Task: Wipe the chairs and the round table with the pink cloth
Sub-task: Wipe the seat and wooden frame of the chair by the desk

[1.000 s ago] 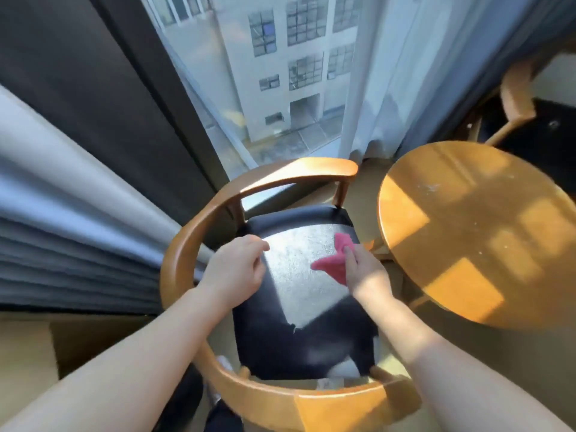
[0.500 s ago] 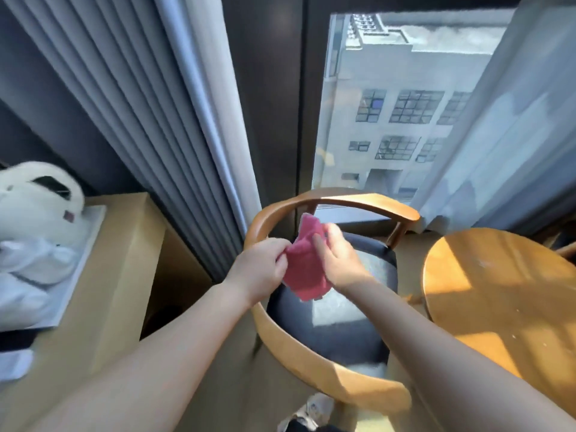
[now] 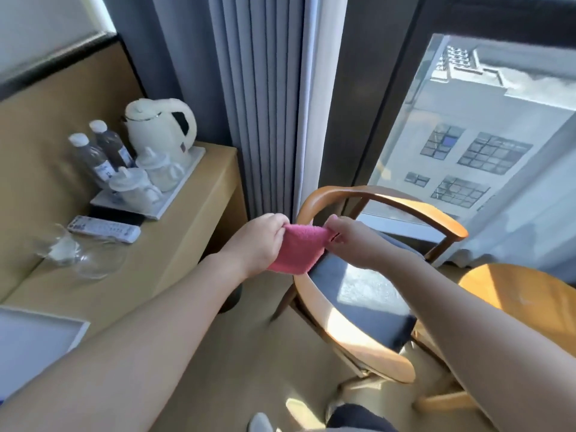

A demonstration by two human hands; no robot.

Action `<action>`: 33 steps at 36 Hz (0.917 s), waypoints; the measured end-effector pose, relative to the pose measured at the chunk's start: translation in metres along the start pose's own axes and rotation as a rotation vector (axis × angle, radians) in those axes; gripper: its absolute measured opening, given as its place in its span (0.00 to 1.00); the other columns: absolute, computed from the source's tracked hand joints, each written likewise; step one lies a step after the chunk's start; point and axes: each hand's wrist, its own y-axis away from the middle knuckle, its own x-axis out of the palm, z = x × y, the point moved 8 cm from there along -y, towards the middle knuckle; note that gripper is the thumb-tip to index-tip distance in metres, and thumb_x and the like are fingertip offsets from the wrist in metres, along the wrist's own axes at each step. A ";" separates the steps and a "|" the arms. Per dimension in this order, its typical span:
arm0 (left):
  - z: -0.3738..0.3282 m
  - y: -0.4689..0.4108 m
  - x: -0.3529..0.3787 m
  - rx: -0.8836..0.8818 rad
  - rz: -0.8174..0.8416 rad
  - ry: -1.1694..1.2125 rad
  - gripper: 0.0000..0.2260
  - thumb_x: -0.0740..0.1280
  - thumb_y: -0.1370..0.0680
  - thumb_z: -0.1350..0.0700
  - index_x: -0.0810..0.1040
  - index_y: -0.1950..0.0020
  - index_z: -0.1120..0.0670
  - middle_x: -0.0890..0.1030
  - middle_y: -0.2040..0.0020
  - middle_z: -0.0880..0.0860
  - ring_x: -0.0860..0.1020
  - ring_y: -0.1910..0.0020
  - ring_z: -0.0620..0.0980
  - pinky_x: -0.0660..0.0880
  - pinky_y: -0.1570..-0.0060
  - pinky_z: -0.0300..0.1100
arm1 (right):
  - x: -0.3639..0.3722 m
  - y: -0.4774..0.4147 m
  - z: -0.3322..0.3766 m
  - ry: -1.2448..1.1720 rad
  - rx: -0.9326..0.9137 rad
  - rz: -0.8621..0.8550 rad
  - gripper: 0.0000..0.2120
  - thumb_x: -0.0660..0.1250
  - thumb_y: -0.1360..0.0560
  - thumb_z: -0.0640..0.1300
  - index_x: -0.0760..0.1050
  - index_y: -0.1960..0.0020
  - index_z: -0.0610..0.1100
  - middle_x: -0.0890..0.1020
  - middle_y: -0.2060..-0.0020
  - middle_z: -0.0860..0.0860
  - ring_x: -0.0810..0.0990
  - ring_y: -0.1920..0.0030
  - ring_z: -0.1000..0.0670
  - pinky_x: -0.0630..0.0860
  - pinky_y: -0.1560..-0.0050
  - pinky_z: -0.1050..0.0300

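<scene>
Seemingly straightening the pink cloth, pinching one corner in the left hand, the other in the right hand, just above the chair arm; next, probably pressing it flat onto that arm, then the round table.

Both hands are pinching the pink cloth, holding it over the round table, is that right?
Not quite. The left hand and right hand do pinch the pink cloth, but the head view shows it at the curved rail of the wooden chair, not over the round table, which stands off to the right.
</scene>
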 end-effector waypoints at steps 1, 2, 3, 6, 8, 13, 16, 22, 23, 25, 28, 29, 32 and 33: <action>-0.001 0.004 0.002 -0.016 -0.008 0.001 0.10 0.54 0.18 0.54 0.74 0.44 0.53 0.76 0.50 0.49 0.75 0.53 0.46 0.75 0.55 0.42 | -0.001 0.002 0.000 0.025 -0.025 -0.007 0.04 0.68 0.24 0.44 0.75 0.51 0.44 0.75 0.51 0.50 0.78 0.53 0.49 0.75 0.49 0.56; -0.004 0.009 0.004 -0.033 -0.016 -0.002 0.10 0.54 0.18 0.54 0.74 0.45 0.52 0.76 0.50 0.49 0.75 0.53 0.46 0.74 0.56 0.41 | -0.003 0.006 0.000 0.039 -0.054 -0.013 0.04 0.69 0.24 0.44 0.77 0.51 0.44 0.73 0.48 0.51 0.76 0.51 0.51 0.74 0.47 0.57; -0.006 0.012 0.007 -0.048 -0.016 -0.004 0.09 0.54 0.18 0.54 0.74 0.46 0.52 0.75 0.51 0.48 0.75 0.54 0.45 0.73 0.57 0.39 | -0.005 0.008 -0.002 0.051 -0.073 -0.021 0.05 0.69 0.25 0.43 0.78 0.50 0.42 0.72 0.47 0.51 0.74 0.50 0.52 0.73 0.45 0.57; -0.015 0.019 0.020 -0.107 -0.011 0.008 0.07 0.56 0.20 0.56 0.73 0.50 0.50 0.75 0.52 0.48 0.74 0.54 0.45 0.72 0.58 0.38 | -0.012 0.017 -0.015 0.054 -0.083 -0.029 0.05 0.69 0.26 0.43 0.79 0.53 0.40 0.73 0.53 0.51 0.74 0.53 0.51 0.72 0.53 0.59; -0.026 0.023 0.033 -0.151 -0.004 0.035 0.07 0.57 0.22 0.58 0.73 0.50 0.51 0.75 0.52 0.48 0.75 0.54 0.45 0.76 0.57 0.39 | -0.016 0.026 -0.033 0.048 -0.051 -0.019 0.05 0.69 0.26 0.43 0.78 0.56 0.40 0.78 0.60 0.48 0.76 0.60 0.49 0.70 0.63 0.60; -0.056 0.037 0.092 -0.317 -0.040 0.073 0.08 0.60 0.21 0.59 0.74 0.47 0.48 0.75 0.54 0.45 0.76 0.55 0.43 0.73 0.63 0.30 | -0.020 0.058 -0.097 -0.035 -0.040 0.014 0.02 0.69 0.26 0.41 0.79 0.57 0.44 0.80 0.63 0.48 0.79 0.61 0.49 0.75 0.62 0.54; -0.072 0.050 0.140 -0.442 -0.075 0.106 0.07 0.60 0.20 0.56 0.76 0.48 0.47 0.76 0.55 0.44 0.77 0.56 0.43 0.76 0.60 0.33 | -0.014 0.078 -0.144 -0.051 -0.012 0.039 0.05 0.68 0.26 0.40 0.79 0.56 0.50 0.80 0.62 0.52 0.78 0.62 0.53 0.73 0.66 0.61; -0.096 0.084 0.223 -0.643 -0.032 0.097 0.11 0.54 0.21 0.56 0.76 0.54 0.50 0.77 0.58 0.49 0.76 0.58 0.48 0.78 0.57 0.48 | 0.020 0.115 -0.203 -0.031 -0.031 0.206 0.07 0.65 0.27 0.36 0.81 0.53 0.41 0.82 0.57 0.47 0.77 0.56 0.47 0.68 0.59 0.57; -0.100 0.090 0.235 -0.657 -0.024 0.106 0.11 0.54 0.21 0.57 0.76 0.55 0.51 0.77 0.58 0.49 0.76 0.58 0.49 0.77 0.57 0.47 | 0.026 0.120 -0.210 -0.031 -0.028 0.230 0.08 0.64 0.27 0.35 0.81 0.53 0.41 0.82 0.58 0.47 0.77 0.56 0.47 0.69 0.59 0.56; -0.107 0.100 0.258 -0.677 -0.006 0.123 0.11 0.54 0.21 0.58 0.75 0.56 0.53 0.76 0.57 0.51 0.75 0.57 0.51 0.74 0.58 0.45 | 0.039 0.129 -0.225 -0.031 -0.010 0.279 0.09 0.63 0.28 0.34 0.81 0.52 0.41 0.82 0.59 0.47 0.78 0.57 0.47 0.70 0.60 0.56; -0.108 0.112 0.290 -0.718 0.005 0.175 0.10 0.53 0.22 0.60 0.74 0.58 0.55 0.75 0.57 0.53 0.74 0.57 0.52 0.69 0.60 0.43 | 0.059 0.139 -0.245 -0.031 -0.006 0.345 0.08 0.63 0.28 0.33 0.79 0.53 0.39 0.81 0.60 0.43 0.78 0.58 0.45 0.71 0.59 0.53; -0.107 0.116 0.301 -0.731 0.009 0.200 0.10 0.53 0.22 0.61 0.73 0.58 0.55 0.75 0.58 0.53 0.73 0.58 0.51 0.68 0.61 0.43 | 0.066 0.141 -0.252 -0.029 -0.009 0.365 0.08 0.63 0.27 0.33 0.79 0.53 0.39 0.81 0.60 0.43 0.77 0.59 0.46 0.70 0.60 0.54; -0.101 0.127 0.336 -0.770 0.040 0.252 0.11 0.54 0.21 0.61 0.72 0.60 0.56 0.75 0.61 0.53 0.73 0.60 0.52 0.62 0.66 0.43 | 0.088 0.144 -0.271 -0.023 -0.018 0.399 0.09 0.62 0.26 0.34 0.80 0.54 0.43 0.80 0.61 0.50 0.75 0.58 0.49 0.64 0.61 0.59; -0.097 0.130 0.348 -0.789 0.052 0.267 0.11 0.54 0.21 0.61 0.72 0.60 0.56 0.74 0.61 0.53 0.73 0.61 0.52 0.62 0.67 0.43 | 0.096 0.143 -0.276 -0.027 -0.022 0.401 0.10 0.62 0.26 0.34 0.79 0.55 0.45 0.79 0.62 0.52 0.75 0.57 0.50 0.65 0.60 0.62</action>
